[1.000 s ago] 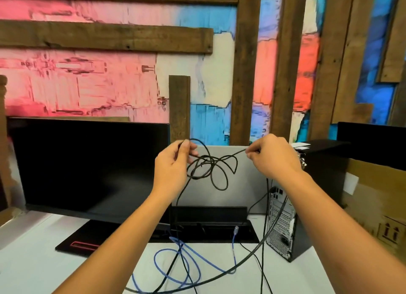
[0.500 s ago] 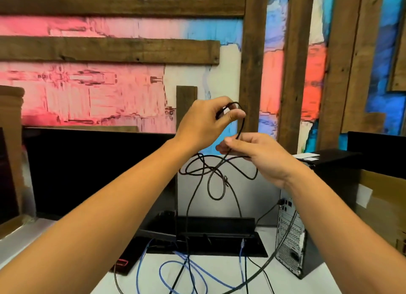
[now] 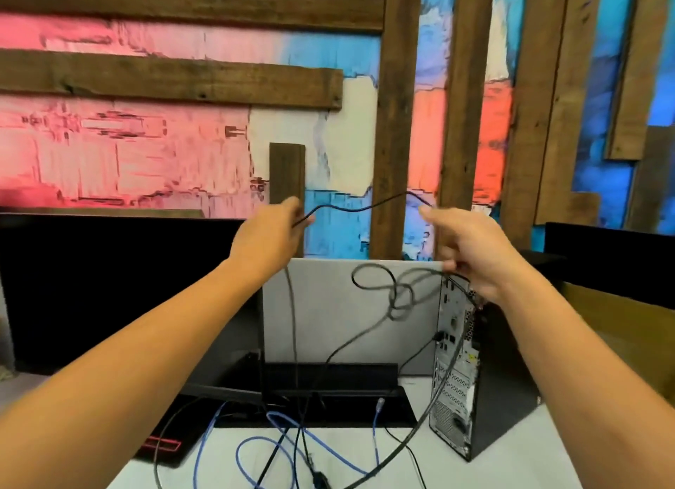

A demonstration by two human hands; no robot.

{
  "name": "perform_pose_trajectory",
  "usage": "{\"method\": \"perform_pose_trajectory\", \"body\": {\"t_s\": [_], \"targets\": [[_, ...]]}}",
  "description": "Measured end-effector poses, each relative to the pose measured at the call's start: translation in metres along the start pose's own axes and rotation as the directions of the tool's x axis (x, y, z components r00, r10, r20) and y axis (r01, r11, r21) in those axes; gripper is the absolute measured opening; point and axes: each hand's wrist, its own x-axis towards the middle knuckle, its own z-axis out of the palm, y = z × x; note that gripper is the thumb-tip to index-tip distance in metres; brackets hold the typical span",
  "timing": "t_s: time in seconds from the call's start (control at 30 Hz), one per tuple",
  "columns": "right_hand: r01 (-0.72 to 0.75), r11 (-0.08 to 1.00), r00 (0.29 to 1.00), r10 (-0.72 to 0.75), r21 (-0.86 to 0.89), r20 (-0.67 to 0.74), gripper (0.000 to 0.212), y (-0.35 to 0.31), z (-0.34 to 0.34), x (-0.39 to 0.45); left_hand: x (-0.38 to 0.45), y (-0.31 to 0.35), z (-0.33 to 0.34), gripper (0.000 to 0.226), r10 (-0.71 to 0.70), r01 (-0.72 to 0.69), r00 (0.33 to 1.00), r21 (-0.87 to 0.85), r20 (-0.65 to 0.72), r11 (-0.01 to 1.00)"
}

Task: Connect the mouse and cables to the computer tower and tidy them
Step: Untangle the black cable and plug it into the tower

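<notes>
A thin black cable (image 3: 359, 207) stretches in the air between my two hands, above the desk. My left hand (image 3: 270, 232) pinches one part of it. My right hand (image 3: 471, 247) grips the other side, and a tangle of loops (image 3: 398, 291) hangs blurred below it. The black computer tower (image 3: 471, 371) stands on the white desk (image 3: 504, 470) at the right, its rear panel facing me, with cables plugged into it. A blue network cable (image 3: 277, 444) and several black cables lie on the desk below. No mouse is in sight.
A black monitor (image 3: 120, 287) stands at the left on its base (image 3: 171, 441). A grey panel (image 3: 339, 313) rises behind a black cable tray (image 3: 328, 379). A cardboard box (image 3: 621, 327) sits right of the tower. A painted wall with wooden planks is behind.
My hands have moved apart, drawing a length of the cable out straight between them. The tangle now hangs under my right hand instead of between the hands.
</notes>
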Motion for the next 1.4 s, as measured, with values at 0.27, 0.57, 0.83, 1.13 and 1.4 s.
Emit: {"method": "perform_pose_trajectory", "body": {"t_s": [0.27,0.57,0.83,1.13,1.4], "targets": [[0.076,0.984,0.967,-0.112,-0.161,-0.230,0.034,0.014,0.016,0.001,-0.001,0.054,-0.002,0.032,0.024,0.173,0.910,-0.431,0.415,0.885],[0.071,0.985,0.950,-0.018,0.160,-0.312,0.032,-0.004,0.042,0.010,-0.039,0.059,0.021,0.045,0.149,0.256,0.719,-0.458,0.679,0.851],[-0.023,1.000,0.907,0.025,0.009,-0.420,0.019,-0.012,0.038,0.002,-0.020,0.017,0.060,0.028,-0.509,0.655,0.701,-0.169,0.499,0.736],[0.035,0.973,0.912,-0.125,-0.229,-0.391,0.022,-0.007,0.017,-0.002,-0.012,0.029,0.051,0.020,-0.330,0.771,0.637,-0.574,0.697,0.275],[-0.221,0.504,0.961,-0.031,0.835,0.273,0.055,0.033,0.022,-0.019,0.003,0.065,0.016,0.028,-0.148,0.650,0.751,-0.760,0.644,-0.009]]}}
